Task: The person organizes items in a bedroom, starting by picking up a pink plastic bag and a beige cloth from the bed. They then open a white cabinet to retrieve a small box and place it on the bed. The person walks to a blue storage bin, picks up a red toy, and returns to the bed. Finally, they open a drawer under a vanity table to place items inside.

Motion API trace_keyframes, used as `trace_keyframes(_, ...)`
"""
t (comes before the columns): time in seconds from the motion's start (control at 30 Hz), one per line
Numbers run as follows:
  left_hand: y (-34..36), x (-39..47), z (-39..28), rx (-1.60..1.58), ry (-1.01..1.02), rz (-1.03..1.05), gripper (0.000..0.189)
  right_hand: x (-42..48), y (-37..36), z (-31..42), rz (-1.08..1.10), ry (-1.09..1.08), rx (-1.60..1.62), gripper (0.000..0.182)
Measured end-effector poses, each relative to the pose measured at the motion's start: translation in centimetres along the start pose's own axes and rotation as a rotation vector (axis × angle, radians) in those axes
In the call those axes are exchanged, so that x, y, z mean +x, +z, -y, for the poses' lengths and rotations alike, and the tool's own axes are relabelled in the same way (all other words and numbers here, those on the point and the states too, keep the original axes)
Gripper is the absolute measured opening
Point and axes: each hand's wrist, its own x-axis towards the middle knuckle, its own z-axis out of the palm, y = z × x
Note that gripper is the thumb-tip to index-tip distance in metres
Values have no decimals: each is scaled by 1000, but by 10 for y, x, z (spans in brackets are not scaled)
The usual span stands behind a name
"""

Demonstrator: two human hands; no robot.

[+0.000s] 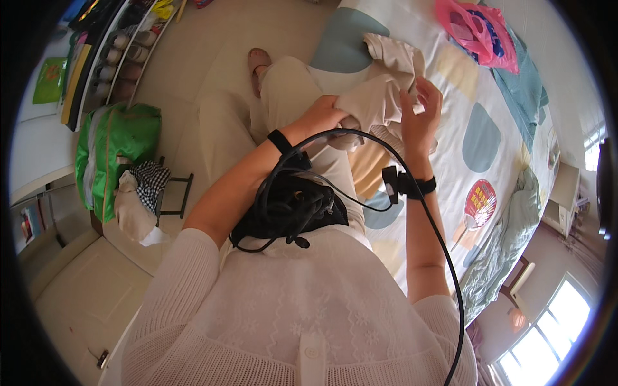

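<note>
A beige cloth garment [374,99] lies bunched across my lap and the edge of the bed, one end stretched over the bedsheet. My left hand [322,115] grips its near-left edge, thumb on top. At the garment's right side is my right hand [422,113], thumb and fingers apart and slightly curled; whether it touches the fabric I cannot tell. Each wrist wears a black strap with a small module. A black cable [425,193] arches in front of both forearms from a black pouch [299,207] at my waist.
On the patterned bedsheet [434,29] lie a pink plastic bag [483,36], a red hand fan [480,205] and a crumpled grey-green cloth [507,246]. To the left stand a shoe rack [123,53], a green bag [116,154] and a dark-framed stool [181,195] with clothes.
</note>
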Motion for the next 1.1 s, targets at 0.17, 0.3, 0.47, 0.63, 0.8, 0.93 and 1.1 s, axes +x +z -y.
trace_keyframes(0.17,-11,-22,-15,-469,-57,-37,32,-38,3,25,431,311,404,43)
trace_keyframes(0.3,-16,-17,0,-515,22,17,30,-58,15,30,555,398,463,39)
trace_keyframes(0.47,-14,-22,-5,-436,145,-49,20,-52,10,33,348,707,814,27)
trace_keyframes(0.63,-33,-23,5,-600,118,67,21,-40,0,22,231,1036,1247,32)
trace_keyframes(0.8,-23,-33,-12,-670,20,95,21,-42,-3,20,257,1032,1051,35)
trace_keyframes(0.93,-22,-34,-9,-705,11,87,24,-39,-5,29,280,1077,1111,38)
trace_keyframes(1.1,-21,-39,-15,-709,-11,119,21,-36,-11,24,264,1150,1228,39)
